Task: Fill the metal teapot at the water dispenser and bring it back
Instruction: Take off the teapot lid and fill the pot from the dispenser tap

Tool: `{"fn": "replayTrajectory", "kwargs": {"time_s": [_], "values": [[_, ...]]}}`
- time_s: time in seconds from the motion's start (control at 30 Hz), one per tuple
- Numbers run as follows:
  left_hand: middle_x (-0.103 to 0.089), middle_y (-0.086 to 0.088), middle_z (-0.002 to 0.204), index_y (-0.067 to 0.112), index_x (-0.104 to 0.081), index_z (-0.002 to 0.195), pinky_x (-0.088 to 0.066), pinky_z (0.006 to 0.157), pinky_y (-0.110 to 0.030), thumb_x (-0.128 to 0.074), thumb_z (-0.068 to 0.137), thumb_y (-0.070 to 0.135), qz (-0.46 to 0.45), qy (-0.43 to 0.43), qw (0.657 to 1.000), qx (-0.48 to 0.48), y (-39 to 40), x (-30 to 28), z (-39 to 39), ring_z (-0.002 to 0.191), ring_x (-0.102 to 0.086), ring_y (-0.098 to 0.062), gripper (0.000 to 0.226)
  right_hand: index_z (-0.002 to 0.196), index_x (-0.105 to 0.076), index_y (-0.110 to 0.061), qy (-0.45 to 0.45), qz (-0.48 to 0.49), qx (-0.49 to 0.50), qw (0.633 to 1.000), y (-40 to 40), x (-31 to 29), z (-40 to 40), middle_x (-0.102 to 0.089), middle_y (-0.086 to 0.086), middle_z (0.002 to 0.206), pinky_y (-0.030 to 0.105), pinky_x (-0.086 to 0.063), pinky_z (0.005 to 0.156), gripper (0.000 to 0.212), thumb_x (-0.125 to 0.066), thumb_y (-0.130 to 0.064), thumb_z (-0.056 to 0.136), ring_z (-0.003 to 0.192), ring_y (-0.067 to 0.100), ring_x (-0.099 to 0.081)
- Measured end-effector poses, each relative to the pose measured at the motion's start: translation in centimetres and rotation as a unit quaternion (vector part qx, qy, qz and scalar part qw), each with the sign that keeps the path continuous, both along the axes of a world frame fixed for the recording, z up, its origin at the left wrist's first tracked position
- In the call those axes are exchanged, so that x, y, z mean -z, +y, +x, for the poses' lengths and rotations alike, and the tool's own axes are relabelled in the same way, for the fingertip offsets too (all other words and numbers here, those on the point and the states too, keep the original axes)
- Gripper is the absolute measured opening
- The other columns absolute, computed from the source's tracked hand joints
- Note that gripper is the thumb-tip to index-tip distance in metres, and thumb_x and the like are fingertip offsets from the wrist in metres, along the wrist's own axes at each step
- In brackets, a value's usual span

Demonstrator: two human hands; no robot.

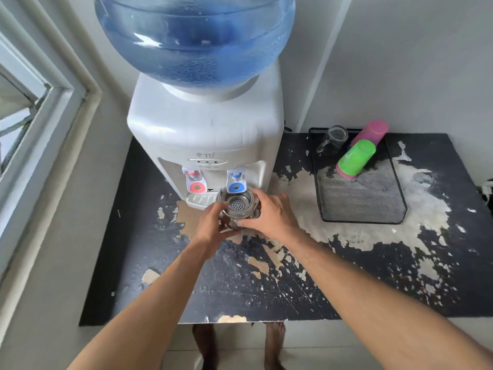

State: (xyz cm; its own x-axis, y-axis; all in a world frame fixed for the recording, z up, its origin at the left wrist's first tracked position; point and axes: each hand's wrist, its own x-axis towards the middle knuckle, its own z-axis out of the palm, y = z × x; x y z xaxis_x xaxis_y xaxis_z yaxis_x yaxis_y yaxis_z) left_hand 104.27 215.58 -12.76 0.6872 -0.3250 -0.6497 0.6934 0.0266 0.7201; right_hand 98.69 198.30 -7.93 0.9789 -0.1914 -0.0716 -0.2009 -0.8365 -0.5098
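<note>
Two bare arms reach over the black, peeling table (373,276). The left hand (210,228) and the right hand (269,214) both have their fingers curled around the metal teapot (237,206), which sits open under the blue tap (235,182) of the water dispenser (205,134). The pot is hard and shiny, maybe slippery. It will get heavy with water, so holding both sides looks smart.
</note>
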Motion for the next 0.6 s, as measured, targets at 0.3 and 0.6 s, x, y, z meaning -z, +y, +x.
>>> {"fn": "replayTrajectory", "kwargs": {"time_s": [0.3, 0.6], "values": [[-0.071, -0.017, 0.099, 0.012, -0.064, 0.126, -0.065, 0.079, -0.050, -0.074, 0.079, 0.055, 0.012, 0.006, 1.000, -0.015, -0.3, -0.1, 0.8, 0.089, -0.079, -0.032, 0.065, 0.142, -0.054, -0.027, -0.030, -0.040, 0.024, 0.998, 0.4, -1.1, 0.5, -0.067, -0.003, 0.133, 0.044, -0.034, 0.109, 0.075, -0.059, -0.075, 0.084, 0.118, 0.019, -0.059], [-0.080, -0.014, 0.095, 0.010, -0.064, 0.126, -0.066, 0.076, -0.049, -0.073, 0.083, 0.051, 0.028, -0.018, 0.999, -0.030, -0.3, -1.8, 0.6, 0.089, -0.080, -0.032, 0.060, 0.120, -0.073, -0.022, -0.078, 0.030, 0.115, 0.990, 1.5, -2.2, 2.9, -0.075, -0.005, 0.107, 0.033, -0.028, 0.087, 0.025, -0.066, -0.030, 0.098, 0.105, 0.020, -0.052]]}}
